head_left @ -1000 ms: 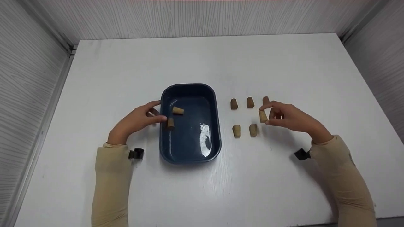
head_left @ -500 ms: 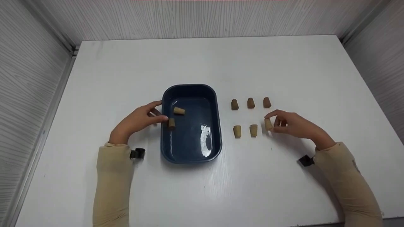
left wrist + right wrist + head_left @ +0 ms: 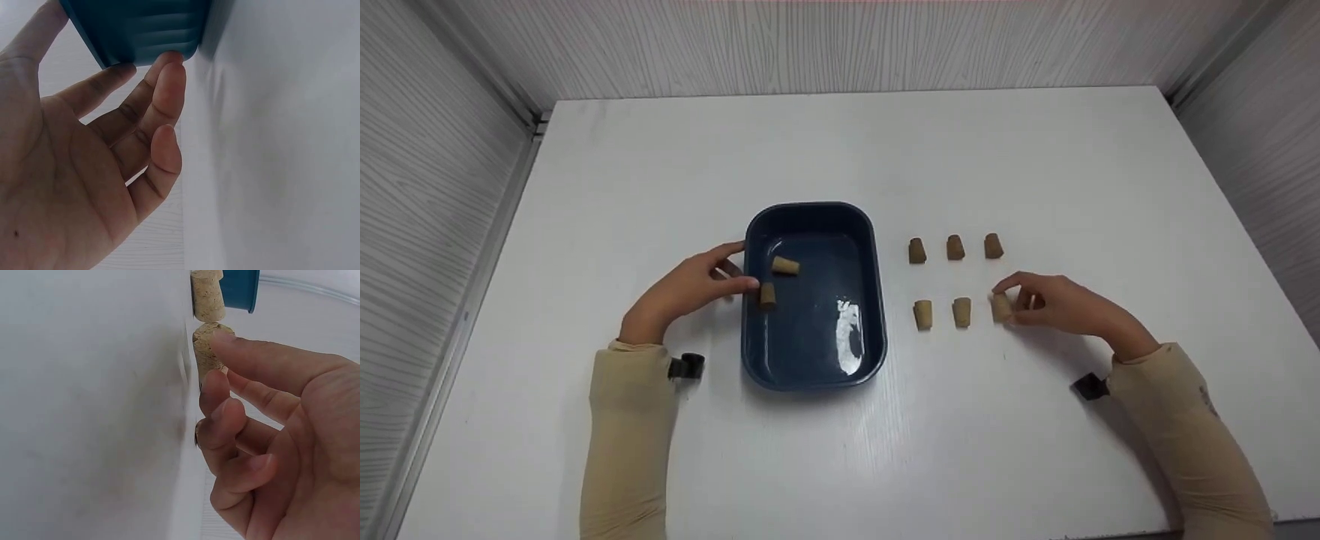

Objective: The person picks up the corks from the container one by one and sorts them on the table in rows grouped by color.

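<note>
My left hand (image 3: 686, 285) holds the left rim of a deep blue dish (image 3: 883, 330), its thumb over the edge and other fingers outside. Inside the dish lie a light cork stopper (image 3: 786, 265) and a brown cork stopper (image 3: 767, 297), the brown one close by the thumb tip. With thumb and fingertips my right hand (image 3: 1065, 304) pinches another light cork stopper (image 3: 1001, 307) at the table surface. It lines up with two light stoppers to its left, the nearer being a tapered cork (image 3: 962, 312). In the right wrist view the thumb presses on the pinched cork (image 3: 205, 354).
Behind the light stoppers, a row of brown ones stands on the white table (image 3: 840, 465): a left brown stopper (image 3: 916, 250), a middle one (image 3: 955, 247) and a right one (image 3: 993, 246). Another light stopper (image 3: 923, 315) stands nearest the dish. Pale wood-grain panels (image 3: 840, 45) enclose the table.
My right hand has carried the light stopper toward me and slightly right, from beside the right brown stopper down to the end of the light row. The left hand stays at the dish's rim.
</note>
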Motion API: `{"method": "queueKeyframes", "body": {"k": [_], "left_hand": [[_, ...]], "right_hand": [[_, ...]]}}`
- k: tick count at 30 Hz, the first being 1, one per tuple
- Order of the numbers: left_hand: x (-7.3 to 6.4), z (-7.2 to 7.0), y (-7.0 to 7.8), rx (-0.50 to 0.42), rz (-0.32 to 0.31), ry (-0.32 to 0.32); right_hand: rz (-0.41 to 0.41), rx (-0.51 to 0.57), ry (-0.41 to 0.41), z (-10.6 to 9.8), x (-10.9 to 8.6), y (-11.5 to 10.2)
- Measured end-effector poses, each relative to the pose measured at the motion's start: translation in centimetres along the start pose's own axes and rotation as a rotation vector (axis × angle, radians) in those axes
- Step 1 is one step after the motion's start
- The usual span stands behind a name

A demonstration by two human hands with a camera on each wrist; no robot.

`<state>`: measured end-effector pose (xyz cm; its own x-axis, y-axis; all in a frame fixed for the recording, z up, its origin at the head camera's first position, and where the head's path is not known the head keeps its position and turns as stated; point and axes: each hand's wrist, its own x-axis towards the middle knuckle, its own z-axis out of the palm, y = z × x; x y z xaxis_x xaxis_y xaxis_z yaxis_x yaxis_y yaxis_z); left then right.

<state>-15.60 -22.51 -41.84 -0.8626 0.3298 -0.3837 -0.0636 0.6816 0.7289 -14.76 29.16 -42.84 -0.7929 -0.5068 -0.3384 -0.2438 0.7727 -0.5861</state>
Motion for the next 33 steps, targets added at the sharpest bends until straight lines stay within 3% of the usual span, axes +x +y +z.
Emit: {"method": "queueKeyframes", "body": {"k": [21, 33], "left_hand": [[-0.07, -0.23, 0.31, 0.009, -0.002, -0.003], [0.07, -0.24, 0.15, 0.011, -0.002, 0.0]], "right_hand": [[-0.046, -0.018, -0.009, 0.03, -0.33, 0.21], [0.072, -0.11, 0.007, -0.17, -0.53, -0.75]]}}
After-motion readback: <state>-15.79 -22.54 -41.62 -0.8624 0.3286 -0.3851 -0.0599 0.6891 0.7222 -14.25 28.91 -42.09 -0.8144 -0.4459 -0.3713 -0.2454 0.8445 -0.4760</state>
